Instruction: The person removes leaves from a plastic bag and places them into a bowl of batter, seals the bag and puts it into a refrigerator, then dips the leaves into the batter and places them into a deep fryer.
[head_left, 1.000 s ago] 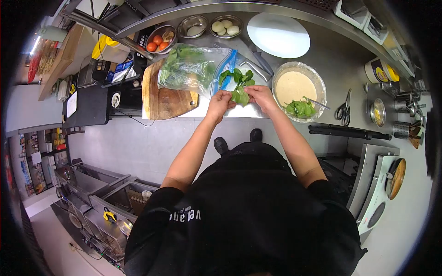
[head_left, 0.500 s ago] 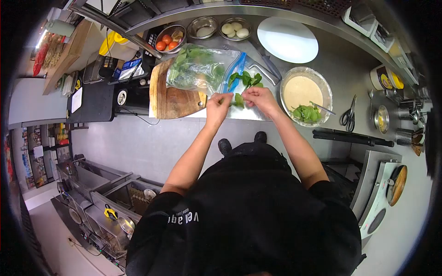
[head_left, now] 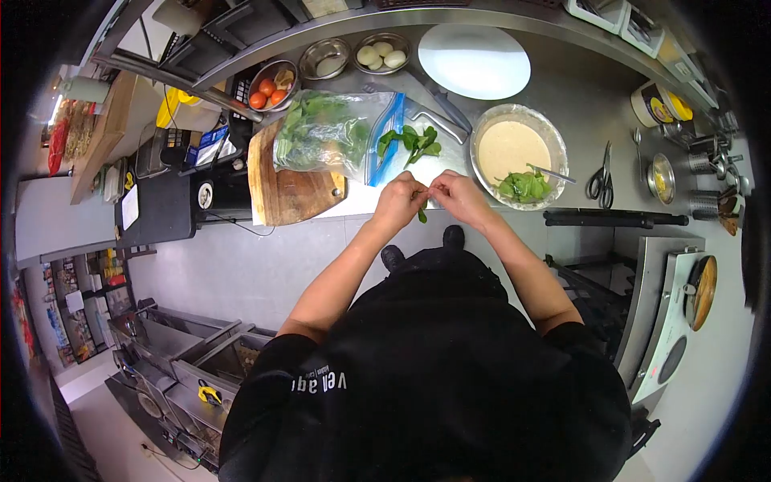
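Two-handed, I pinched a small green leaf [head_left: 422,215], bare left hand [head_left: 399,201] and bare right hand [head_left: 458,195] nearly closed, at the near edge of the grey steel counter [head_left: 585,92]; light pressure seemed best against bruising.

Pale floor [head_left: 281,257] spreads below a steel counter [head_left: 598,92] and shelf [head_left: 514,16].

The person wears a black garment [head_left: 426,394] over the torso, with white lettering [head_left: 320,381] on its left side, set in one larger line and one smaller, only partly legible. The left sleeve [head_left: 283,352] and right sleeve [head_left: 572,344] are black and short, leaving the forearms, left hand [head_left: 399,205] and right hand [head_left: 459,199] bare. Footwear: black shoes [head_left: 454,238] with rounded toes.
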Demonstrator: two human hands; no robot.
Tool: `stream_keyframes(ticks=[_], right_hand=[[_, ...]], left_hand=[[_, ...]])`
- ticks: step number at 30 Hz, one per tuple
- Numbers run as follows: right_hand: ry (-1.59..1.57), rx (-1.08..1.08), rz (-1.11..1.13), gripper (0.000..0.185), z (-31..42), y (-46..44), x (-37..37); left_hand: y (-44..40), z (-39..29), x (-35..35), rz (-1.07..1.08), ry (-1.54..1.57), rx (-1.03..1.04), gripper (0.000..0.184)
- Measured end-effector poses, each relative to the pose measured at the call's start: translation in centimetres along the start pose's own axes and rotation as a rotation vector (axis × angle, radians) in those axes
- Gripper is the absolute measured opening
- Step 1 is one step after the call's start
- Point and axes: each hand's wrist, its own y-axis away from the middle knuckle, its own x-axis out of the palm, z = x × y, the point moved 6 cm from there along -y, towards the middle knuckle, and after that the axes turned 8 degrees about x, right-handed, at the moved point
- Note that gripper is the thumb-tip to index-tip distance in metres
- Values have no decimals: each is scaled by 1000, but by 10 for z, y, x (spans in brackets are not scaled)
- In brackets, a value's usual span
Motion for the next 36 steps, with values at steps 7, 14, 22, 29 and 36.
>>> stream_keyframes(ticks=[7,14,22,29,36], right_hand=[[-878,588,123,16,-65,44,15],[298,309,-579,13,-115,225,-56],[518,2006,-10,33,-163,664,-31],[-294,789,-577,41,-133,352,-52],[-773,376,-179,33,-35,76,-22]], left_hand=[[-1,-10,25,126,-6,159,10],[-17,-40,73,285,167,267,10],[-17,-106,154,606,348,401,12],[-22,-90,149,611,499,132,18],[-21,-38,40,365,355,-104,19]])
